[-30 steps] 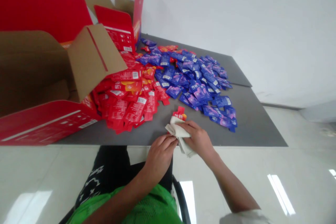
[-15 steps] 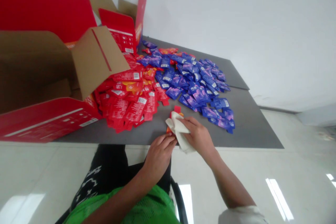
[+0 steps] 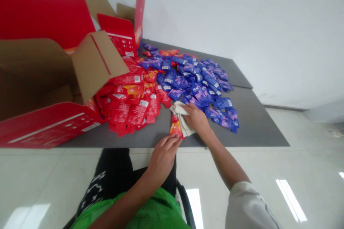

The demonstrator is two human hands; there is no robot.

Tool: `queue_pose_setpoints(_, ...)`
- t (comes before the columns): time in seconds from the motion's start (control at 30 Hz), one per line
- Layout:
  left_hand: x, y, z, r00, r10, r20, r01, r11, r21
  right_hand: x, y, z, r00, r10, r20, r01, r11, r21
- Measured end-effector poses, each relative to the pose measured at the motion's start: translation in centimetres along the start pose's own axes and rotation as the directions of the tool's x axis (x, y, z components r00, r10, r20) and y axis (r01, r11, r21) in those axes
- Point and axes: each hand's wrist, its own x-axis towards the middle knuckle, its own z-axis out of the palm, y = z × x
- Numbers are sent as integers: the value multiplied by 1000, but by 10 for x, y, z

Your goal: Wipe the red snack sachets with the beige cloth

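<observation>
My right hand (image 3: 197,118) presses a folded white cloth (image 3: 182,118) down on a red-orange packet (image 3: 176,128) lying on the grey table (image 3: 255,128). My left hand (image 3: 163,154) pinches the near end of that packet at the table's front edge, fingers closed on it. Just beyond the cloth lies a heap of blue packets (image 3: 196,82). A heap of red packets (image 3: 131,103) spreads to the left of it.
An open red cardboard box (image 3: 53,78) lies on its side at the left, its brown flap over the red packets. A second open red box (image 3: 126,32) stands behind. The table's right part is bare grey. White floor lies below, and a green garment covers my lap.
My right hand slid the cloth forward along the packet, away from me, uncovering the packet's near end. My left hand kept its hold at the near end.
</observation>
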Motion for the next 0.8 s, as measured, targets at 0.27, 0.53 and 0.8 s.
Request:
queue_pose_setpoints(0.27,2,3,-3,1000,-10,0,10,1000,9,-89,-13,8,994,-105,38,99,984,147)
queue_pose_setpoints(0.53,3,1,-4,1000,19,14,-19,1000,6,-19,-3,13,999,-28,-18,29,997,78)
queue_pose_setpoints(0.8,28,3,-30,998,-33,55,34,999,-18,-43,16,5,964,-3,-266,80,957,278)
